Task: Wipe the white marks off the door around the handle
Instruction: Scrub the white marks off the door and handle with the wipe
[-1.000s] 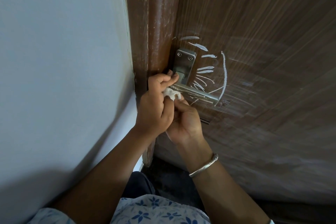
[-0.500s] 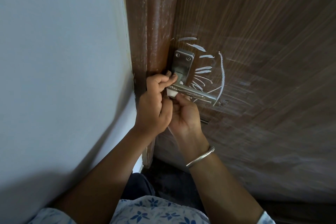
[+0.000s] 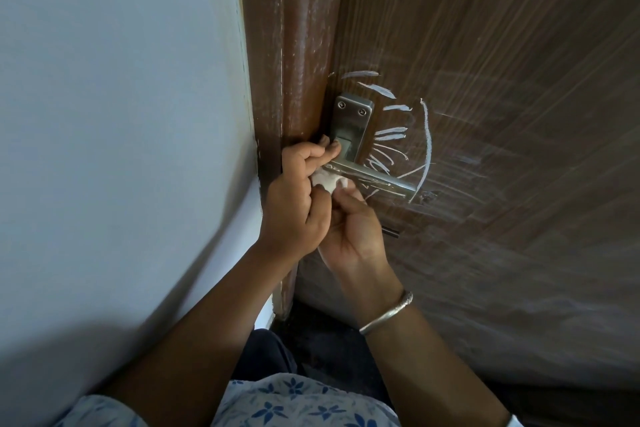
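- A blue-flowered shirt [image 3: 298, 402] fills the bottom edge, and both bare forearms rise from it toward the door.
- The right forearm comes up from the lower right with a silver bangle [image 3: 386, 314] round the wrist.
- The right hand [image 3: 353, 232] is turned palm-up and inward. Its fingers are curled together and their tips pinch the lower side of a small white wad [image 3: 325, 180].
- The left hand [image 3: 294, 201] lies just beside the right hand and partly over it, with its back to the camera. Its fingers are bent, and the thumb and middle fingers close on the same wad from the left. The forefinger tip reaches the base of the handle.
- The wad sits between the two hands, touching the inner end of the metal handle [image 3: 374, 177], just under its screwed plate [image 3: 351, 121].
- The white marks [image 3: 426, 146] are on the brown door [image 3: 502, 114] above and to the right of the handle: short strokes fanning out, one long curved line, and fainter smears further right.
- The door frame [image 3: 298, 45] runs upright beside the plate, and a pale wall [image 3: 121, 114] lies to its left.
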A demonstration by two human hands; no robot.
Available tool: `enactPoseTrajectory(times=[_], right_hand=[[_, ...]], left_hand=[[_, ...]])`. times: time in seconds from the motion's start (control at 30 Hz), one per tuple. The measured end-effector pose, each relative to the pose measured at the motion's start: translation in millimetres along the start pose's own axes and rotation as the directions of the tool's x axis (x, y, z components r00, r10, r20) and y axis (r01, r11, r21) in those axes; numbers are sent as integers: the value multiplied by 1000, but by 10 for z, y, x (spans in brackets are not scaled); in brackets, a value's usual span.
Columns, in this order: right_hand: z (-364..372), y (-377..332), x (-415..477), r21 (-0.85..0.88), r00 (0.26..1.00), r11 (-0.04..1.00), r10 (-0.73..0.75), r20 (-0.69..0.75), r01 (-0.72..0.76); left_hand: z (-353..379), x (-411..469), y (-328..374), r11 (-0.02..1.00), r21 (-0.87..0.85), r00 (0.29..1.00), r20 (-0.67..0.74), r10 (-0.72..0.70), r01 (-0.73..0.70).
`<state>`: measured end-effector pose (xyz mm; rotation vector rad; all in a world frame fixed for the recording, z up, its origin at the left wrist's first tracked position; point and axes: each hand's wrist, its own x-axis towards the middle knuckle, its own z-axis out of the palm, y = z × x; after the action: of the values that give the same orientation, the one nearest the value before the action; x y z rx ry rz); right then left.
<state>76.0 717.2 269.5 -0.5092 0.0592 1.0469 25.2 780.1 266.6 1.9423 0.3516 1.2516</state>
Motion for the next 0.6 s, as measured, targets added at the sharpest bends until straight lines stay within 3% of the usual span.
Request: enactPoseTrajectory(times=[0.1, 0.27, 0.43, 0.6], right_hand=[[-38, 15, -53, -59, 998, 998, 1, 65, 3], [33, -86, 103, 54, 994, 996, -71, -78, 76], [-103, -46, -2, -68, 997, 995, -75, -23, 73], [-126, -193, 89, -215, 933, 908, -355, 63, 360]], left_hand=[[2, 0, -6, 1000, 0, 1000, -2, 6, -6], [-6, 3, -8, 1000, -20, 1000, 16, 8, -8], [0, 2, -14, 1000, -8, 1000, 18, 22, -22], [-7, 3, -25, 999, 26, 999, 27, 23, -24]])
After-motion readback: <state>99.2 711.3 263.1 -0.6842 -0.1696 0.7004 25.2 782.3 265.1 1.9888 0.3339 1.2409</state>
